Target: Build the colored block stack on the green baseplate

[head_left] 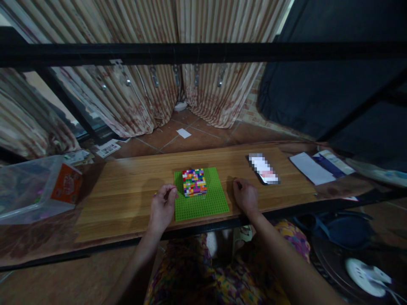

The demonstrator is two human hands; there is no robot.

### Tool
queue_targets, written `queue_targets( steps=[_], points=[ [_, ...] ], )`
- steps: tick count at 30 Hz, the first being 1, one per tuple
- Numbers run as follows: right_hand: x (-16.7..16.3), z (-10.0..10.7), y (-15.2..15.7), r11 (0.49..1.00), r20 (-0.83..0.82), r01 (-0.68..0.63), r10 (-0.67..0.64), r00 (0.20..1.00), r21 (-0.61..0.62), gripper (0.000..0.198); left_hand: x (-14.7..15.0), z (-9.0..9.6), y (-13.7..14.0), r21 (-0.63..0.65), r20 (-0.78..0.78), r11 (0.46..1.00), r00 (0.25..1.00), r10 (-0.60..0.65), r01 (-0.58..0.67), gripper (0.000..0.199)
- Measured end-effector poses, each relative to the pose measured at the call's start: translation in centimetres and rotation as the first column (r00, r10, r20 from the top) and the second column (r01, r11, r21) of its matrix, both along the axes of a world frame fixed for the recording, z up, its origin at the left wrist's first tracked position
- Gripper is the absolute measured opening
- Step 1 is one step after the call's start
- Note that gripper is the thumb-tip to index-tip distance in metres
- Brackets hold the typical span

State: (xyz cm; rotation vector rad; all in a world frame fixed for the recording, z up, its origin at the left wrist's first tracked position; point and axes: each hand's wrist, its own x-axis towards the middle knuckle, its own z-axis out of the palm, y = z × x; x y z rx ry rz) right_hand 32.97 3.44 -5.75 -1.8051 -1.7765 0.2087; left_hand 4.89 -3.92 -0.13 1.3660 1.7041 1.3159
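A block of small multicoloured toy bricks [194, 183] stands on the green baseplate [216, 199], toward its far left part. My left hand [163, 207] is at the plate's left edge, thumb and fingers pinched together. Whatever may be between those fingertips is too small to make out. A tiny yellow spot shows beside the left knuckles. On the other side, my right hand [246, 195] rests on the wooden tabletop, apart from the plate's right edge. Its fingers are curled closed, and I see nothing in them.
A phone [263, 168] lies on the wooden board [127, 178] beyond my right hand. At the left stands a clear plastic bin [28, 186] with an orange label. White paper [311, 168] lies at the right. A dark metal bar [203, 53] crosses ahead, before striped curtains [143, 93].
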Motion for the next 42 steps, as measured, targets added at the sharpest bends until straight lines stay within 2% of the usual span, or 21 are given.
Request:
queue_targets(
  steps=[10, 24, 32, 42],
  points=[
    [-0.1, -0.1, -0.1, 1.000, 0.007, 0.017, -0.017, 1.000, 0.007, 0.033, -0.3, -1.4, 0.1, 0.024, 0.061, 1.000, 0.998, -0.012, 0.011, 0.015],
    [0.0, 0.0, 0.0, 1.000, 0.021, 0.010, -0.010, 1.000, 0.005, 0.031, -0.1, -1.1, 0.1, -0.009, 0.106, 1.000, 0.994, 0.006, -0.005, 0.017],
    [0.0, 0.0, -0.1, 1.000, 0.034, 0.014, -0.014, 0.999, 0.000, 0.032, 0.0, -0.6, 0.1, -0.017, 0.066, 1.000, 0.998, -0.009, 0.010, 0.021],
    [0.1, -0.2, 0.0, 1.000, 0.010, 0.005, -0.005, 1.000, 0.022, 0.030, 0.4, -1.0, 0.7, 0.011, 0.184, 0.998, 0.981, -0.068, 0.067, 0.021]
  ],
)
